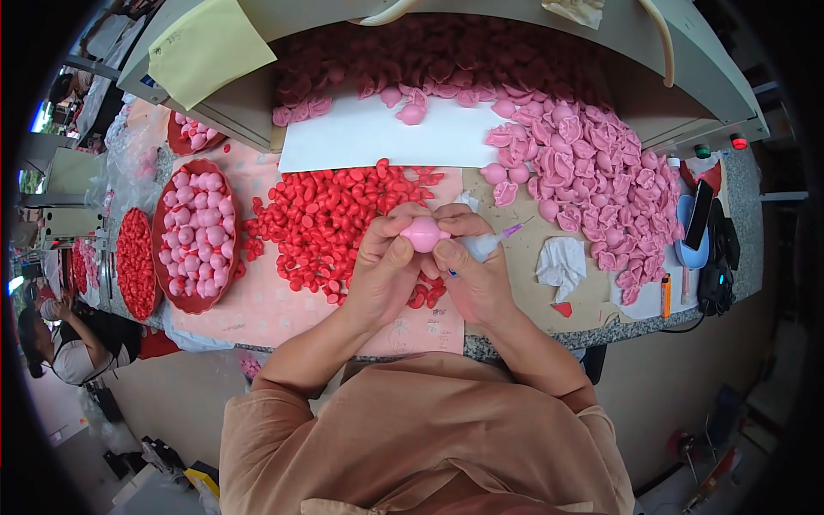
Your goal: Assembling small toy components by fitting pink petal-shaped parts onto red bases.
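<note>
Head view: left hand (384, 262) and right hand (468, 266) pressed close together, fingertips of both pinching pink round piece (424, 233) between them, above table edge (515, 343), over red small pieces (330, 215). Best kept centred between thumbs, squeezed evenly, held low over table, probably to avoid slipping. Right hand also clasping small applicator with purple tip (512, 229); tip best kept away from fingers. Piece: smooth, glossy, pale pink, bulbous, small nub at each side.
</note>
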